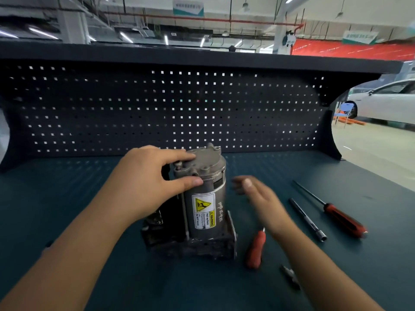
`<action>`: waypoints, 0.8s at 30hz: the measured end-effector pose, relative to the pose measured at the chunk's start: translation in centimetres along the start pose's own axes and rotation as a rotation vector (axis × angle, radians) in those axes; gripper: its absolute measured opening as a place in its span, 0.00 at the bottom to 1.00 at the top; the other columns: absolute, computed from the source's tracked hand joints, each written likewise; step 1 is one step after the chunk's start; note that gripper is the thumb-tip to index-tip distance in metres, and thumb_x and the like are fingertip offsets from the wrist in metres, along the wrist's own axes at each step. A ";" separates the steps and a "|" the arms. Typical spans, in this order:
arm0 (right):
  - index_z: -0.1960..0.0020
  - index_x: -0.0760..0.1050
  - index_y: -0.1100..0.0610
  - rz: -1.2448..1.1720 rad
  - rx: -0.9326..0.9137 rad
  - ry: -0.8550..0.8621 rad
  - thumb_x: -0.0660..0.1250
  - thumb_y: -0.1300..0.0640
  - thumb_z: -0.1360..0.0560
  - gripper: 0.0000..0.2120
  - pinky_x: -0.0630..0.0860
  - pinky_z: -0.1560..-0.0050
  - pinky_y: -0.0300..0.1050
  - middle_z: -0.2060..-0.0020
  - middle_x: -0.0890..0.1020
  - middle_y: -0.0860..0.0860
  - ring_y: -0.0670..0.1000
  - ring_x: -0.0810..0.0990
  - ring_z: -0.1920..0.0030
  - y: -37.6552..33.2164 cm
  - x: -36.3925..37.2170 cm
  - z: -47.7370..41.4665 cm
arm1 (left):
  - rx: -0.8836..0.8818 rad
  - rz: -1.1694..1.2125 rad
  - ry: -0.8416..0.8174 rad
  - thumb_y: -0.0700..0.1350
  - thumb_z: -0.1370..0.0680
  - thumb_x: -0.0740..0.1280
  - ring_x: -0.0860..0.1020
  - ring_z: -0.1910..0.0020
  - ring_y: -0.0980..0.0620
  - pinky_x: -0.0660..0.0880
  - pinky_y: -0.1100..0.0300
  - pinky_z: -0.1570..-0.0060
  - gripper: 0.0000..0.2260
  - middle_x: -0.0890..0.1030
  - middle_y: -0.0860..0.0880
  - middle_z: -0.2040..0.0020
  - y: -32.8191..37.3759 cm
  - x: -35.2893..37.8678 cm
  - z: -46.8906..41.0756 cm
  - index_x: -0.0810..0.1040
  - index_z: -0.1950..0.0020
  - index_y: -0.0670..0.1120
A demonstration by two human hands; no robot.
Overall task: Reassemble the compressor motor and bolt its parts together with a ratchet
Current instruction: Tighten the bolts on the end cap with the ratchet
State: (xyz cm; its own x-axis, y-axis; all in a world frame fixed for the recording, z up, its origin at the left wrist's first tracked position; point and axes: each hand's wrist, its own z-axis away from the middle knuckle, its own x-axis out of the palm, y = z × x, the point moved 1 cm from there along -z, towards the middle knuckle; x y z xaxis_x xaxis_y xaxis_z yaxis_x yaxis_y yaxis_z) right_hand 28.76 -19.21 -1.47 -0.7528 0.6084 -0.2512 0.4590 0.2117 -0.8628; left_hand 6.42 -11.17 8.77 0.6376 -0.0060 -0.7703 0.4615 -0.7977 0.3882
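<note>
Over teal desk [89, 198]: gripping end cap [207, 158] of compressor motor [206, 214] with left hand [143, 182], seating it square; hovering right hand [258, 198] open.

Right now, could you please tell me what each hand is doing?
Left hand: grips the compressor motor at its top cap.
Right hand: open, holding nothing, beside the motor.

Grey cylindrical compressor motor [203, 198] stands upright before the perforated metal backboard [157, 108], my left hand [143, 182] gripping its top. To its right: stubby red-handled screwdriver [254, 250], steel socket extension [306, 218], long red-handled screwdriver [334, 213].
</note>
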 end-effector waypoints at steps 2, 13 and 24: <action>0.64 0.74 0.53 0.216 0.156 0.298 0.65 0.49 0.23 0.13 0.71 0.63 0.44 0.69 0.79 0.49 0.51 0.79 0.64 0.9 -3.6 -0.1 | 0.011 -0.044 0.004 0.72 0.43 0.58 0.68 0.49 0.61 0.62 0.64 0.53 0.32 0.77 0.58 0.45 0.5 0.2 0.0 0.75 0.40 0.67; 0.68 0.70 0.62 0.404 0.728 0.064 0.65 0.58 0.25 0.15 0.63 0.84 0.32 0.80 0.74 0.54 0.50 0.72 0.82 4.3 -3.0 1.7 | -0.061 0.100 0.010 0.69 0.40 0.66 0.58 0.28 0.55 0.58 0.45 0.29 0.26 0.68 0.58 0.31 0.8 0.6 0.7 0.75 0.42 0.67; 0.58 0.73 0.53 0.342 0.027 -0.097 0.65 0.65 0.24 0.09 0.71 0.79 0.37 0.78 0.72 0.50 0.48 0.73 0.79 -9.9 -9.0 -0.3 | 0.013 0.102 -0.122 0.62 0.31 0.69 0.52 0.26 0.61 0.53 0.47 0.28 0.24 0.68 0.71 0.34 0.4 0.0 -0.1 0.72 0.36 0.64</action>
State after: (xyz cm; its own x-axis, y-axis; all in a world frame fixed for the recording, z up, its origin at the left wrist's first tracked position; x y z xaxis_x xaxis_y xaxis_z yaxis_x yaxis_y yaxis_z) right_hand 31.05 -26.56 9.47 -0.5998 0.5650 -0.5666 0.6806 -0.0122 -0.7326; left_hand 6.68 -11.43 9.05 0.6012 -0.1598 -0.7830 0.3897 -0.7967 0.4619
